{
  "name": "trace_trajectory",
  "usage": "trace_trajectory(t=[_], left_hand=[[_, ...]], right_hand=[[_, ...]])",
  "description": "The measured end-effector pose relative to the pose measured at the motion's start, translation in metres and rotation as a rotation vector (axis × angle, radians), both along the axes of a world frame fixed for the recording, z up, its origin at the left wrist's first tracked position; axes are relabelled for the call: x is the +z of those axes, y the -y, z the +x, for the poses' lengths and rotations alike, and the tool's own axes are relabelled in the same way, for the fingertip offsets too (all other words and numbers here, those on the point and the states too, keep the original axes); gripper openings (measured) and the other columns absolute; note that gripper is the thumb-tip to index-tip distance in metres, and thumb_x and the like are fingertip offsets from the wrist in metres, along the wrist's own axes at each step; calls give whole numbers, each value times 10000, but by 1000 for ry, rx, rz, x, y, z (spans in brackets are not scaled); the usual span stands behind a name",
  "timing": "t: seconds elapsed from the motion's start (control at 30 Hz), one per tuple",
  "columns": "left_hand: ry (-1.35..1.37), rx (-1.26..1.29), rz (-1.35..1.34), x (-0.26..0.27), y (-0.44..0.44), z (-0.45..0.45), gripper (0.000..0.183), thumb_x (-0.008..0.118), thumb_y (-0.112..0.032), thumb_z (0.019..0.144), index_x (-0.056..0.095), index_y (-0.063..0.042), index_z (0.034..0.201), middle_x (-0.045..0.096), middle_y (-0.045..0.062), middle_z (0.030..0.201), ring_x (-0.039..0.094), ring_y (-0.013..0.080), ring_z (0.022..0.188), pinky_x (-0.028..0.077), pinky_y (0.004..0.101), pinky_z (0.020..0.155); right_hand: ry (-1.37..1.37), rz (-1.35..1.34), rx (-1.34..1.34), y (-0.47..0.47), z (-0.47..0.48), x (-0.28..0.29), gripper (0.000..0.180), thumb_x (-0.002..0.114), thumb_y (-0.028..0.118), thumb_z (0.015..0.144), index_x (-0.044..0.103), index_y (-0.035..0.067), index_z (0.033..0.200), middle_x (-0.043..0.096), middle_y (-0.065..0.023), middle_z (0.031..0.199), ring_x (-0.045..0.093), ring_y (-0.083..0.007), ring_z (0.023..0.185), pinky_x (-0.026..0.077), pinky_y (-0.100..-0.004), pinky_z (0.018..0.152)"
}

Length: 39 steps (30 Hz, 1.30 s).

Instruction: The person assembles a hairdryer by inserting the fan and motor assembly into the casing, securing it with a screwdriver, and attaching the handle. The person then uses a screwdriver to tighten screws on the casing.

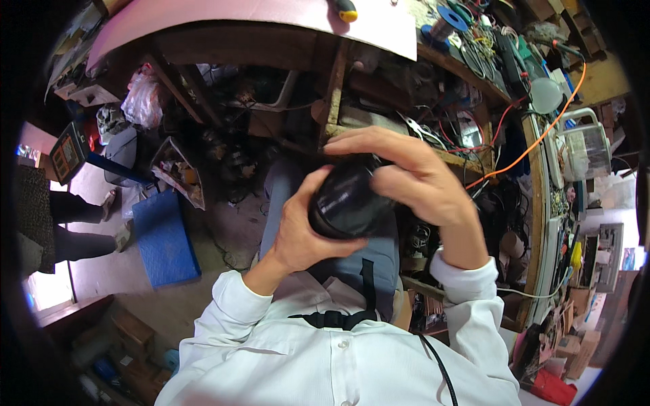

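My left hand [299, 233] grips a glossy black rounded object [345, 200] from the near left, its thumb along one side and fingers beneath. I hold the object above my lap, in front of my white shirt. What kind of object it is, I cannot tell. Curled over its far right side is my right hand [416, 175], slightly blurred, with fingers bent. Whether those fingers grip the object or a small part behind it is hidden.
A pink-white worktop [284, 12] spans the far side, with a yellow-and-black tool handle [347, 11] on it. A cluttered wooden bench with a solder-like wire spool [449, 23] and an orange cable [533, 142] runs along the right. Another person's legs [81, 228] stand left, near a blue platform [166, 238].
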<state>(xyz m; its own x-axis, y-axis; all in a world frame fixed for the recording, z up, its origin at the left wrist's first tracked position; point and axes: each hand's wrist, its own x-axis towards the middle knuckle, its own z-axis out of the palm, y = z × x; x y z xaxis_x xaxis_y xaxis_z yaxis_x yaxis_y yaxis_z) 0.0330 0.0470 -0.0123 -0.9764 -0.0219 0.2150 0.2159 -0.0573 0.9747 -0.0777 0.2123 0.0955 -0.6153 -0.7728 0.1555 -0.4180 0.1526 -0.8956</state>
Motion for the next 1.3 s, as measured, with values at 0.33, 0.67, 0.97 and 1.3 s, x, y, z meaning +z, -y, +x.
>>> trace_trajectory(t=[0.33, 0.67, 0.97, 1.3], left_hand=[[-26, -111, -201, 21, 5, 4, 958, 947, -310, 597, 503, -57, 1407, 657, 181, 1279, 658, 340, 1213, 526, 396, 1013], [40, -30, -121, 17, -10, -2, 1009, 964, -351, 575, 466, -52, 1400, 650, 168, 1250, 673, 350, 1147, 526, 425, 969], [-3, -49, -67, 23, -16, -11, 1105, 944, -191, 625, 343, -51, 1541, 584, 183, 1385, 607, 329, 1279, 475, 400, 1081], [186, -457, 577, 22, -15, -16, 959, 733, -191, 887, 166, -46, 1647, 346, 150, 1594, 380, 237, 1455, 300, 363, 1213]], right_hand=[[-140, 222, 296, 5, 8, 24, 932, 547, 647, 978, 344, -32, 1583, 403, -241, 1605, 384, -353, 1502, 250, -463, 1241], [280, -10, -282, 1, 6, 16, 610, 773, 304, 914, 552, 21, 1407, 601, -125, 1290, 574, -177, 1180, 466, -346, 1034], [-79, -68, -482, -11, 65, -15, 1242, 978, 277, 611, 222, 22, 1563, 545, -167, 1334, 603, -272, 1225, 484, -403, 1081], [210, -255, -475, -29, 63, -28, 1137, 875, 260, 747, 153, 31, 1595, 468, -177, 1405, 550, -272, 1277, 480, -396, 1086]])
